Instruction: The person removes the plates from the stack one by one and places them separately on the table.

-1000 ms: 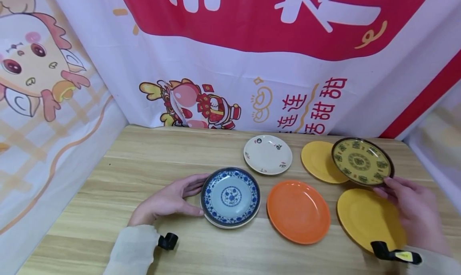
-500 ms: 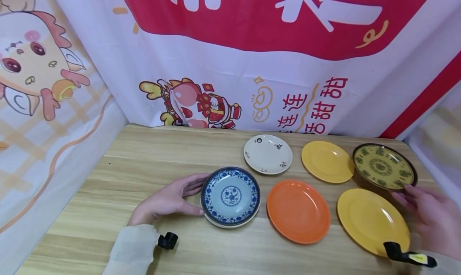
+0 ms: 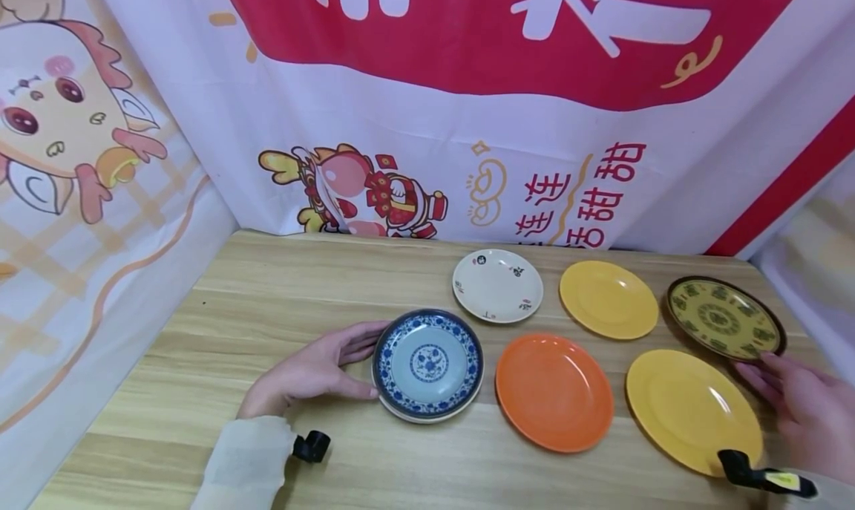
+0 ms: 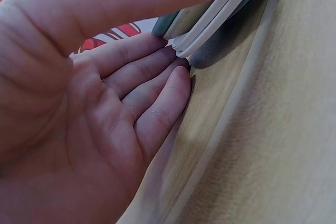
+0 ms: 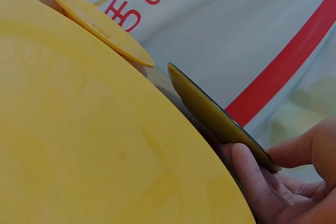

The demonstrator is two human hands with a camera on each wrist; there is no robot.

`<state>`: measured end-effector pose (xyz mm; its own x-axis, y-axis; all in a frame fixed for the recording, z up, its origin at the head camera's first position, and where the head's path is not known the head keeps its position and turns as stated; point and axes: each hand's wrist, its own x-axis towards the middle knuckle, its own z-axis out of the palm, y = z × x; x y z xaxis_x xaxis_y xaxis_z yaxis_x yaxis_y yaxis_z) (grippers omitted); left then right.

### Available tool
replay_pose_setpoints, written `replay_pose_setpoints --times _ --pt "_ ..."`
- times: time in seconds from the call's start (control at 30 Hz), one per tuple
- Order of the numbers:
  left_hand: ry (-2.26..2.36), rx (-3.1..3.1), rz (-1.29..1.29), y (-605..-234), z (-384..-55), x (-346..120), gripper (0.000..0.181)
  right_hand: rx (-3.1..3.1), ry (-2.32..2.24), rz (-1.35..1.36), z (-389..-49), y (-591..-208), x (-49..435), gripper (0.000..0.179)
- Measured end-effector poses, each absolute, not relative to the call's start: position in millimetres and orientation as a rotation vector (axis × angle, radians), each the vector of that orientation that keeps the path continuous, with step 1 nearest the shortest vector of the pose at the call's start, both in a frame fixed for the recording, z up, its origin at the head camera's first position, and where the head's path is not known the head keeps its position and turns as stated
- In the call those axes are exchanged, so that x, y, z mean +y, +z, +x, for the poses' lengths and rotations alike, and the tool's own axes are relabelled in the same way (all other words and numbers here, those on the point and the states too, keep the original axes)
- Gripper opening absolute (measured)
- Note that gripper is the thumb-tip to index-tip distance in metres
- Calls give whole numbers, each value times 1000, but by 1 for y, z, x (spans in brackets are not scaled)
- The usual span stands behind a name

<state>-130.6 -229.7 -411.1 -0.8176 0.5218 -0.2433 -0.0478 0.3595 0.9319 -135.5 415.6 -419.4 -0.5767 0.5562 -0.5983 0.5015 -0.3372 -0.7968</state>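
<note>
"What's the largest thing in sight?"

"The white cloth point(image 3: 374, 105) hanging at the back, with its red panel. Next comes the worktop point(image 3: 280, 287), wood-grained, reaching up to it."

"And the plates?"

"The large yellow plate point(image 3: 695, 411) lies near the right hand. The orange plate point(image 3: 554, 393) is just left of it. Behind the large yellow one is the dark-rimmed plate point(image 3: 724, 318), patterned in green and brown, out at the right end. I can't tell whether its base touches the wood."

"What's left of the orange one?"

"A blue-patterned plate point(image 3: 427, 365), with paler rims point(image 4: 210, 22) stacked beneath it. Farther back are the small yellow plate point(image 3: 608, 300) and, to its left, the white plate point(image 3: 497, 286)."

"Now the hands."

"The right hand point(image 3: 804, 402) pinches the dark-rimmed plate by its near right edge, thumb above, fingers point(image 5: 252, 177) underneath. The left hand point(image 3: 317, 369) is spread wide at the left side of the stack, its thumb and fingers well apart and touching the rims."

"Anything smaller?"

"A black mount point(image 3: 312, 446) at the left wrist, and another point(image 3: 768, 480) at the right."
</note>
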Motion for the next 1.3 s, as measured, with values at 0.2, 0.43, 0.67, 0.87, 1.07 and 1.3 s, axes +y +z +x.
replay_pose_setpoints --times 0.2,0.43,0.67,0.87,1.07,1.3 --pt "1486 2108 395 -411 -130 -230 98 -1779 2098 -1433 -138 -424 417 17" --pt "1490 2105 395 -411 -131 -230 97 -1764 2093 -1456 -137 -427 416 15" --pt "1494 2099 405 -411 -131 -230 98 -1752 2100 -1440 -137 -431 417 15" --pt "1495 2101 403 -412 -131 -230 98 -1714 2086 -1438 -138 -432 415 23" --pt "1498 2099 398 -412 -130 -230 98 -1758 2072 -1457 -135 -429 409 19" --pt "1491 2104 396 -413 -131 -231 98 -1804 2043 -1448 -137 -435 416 20"
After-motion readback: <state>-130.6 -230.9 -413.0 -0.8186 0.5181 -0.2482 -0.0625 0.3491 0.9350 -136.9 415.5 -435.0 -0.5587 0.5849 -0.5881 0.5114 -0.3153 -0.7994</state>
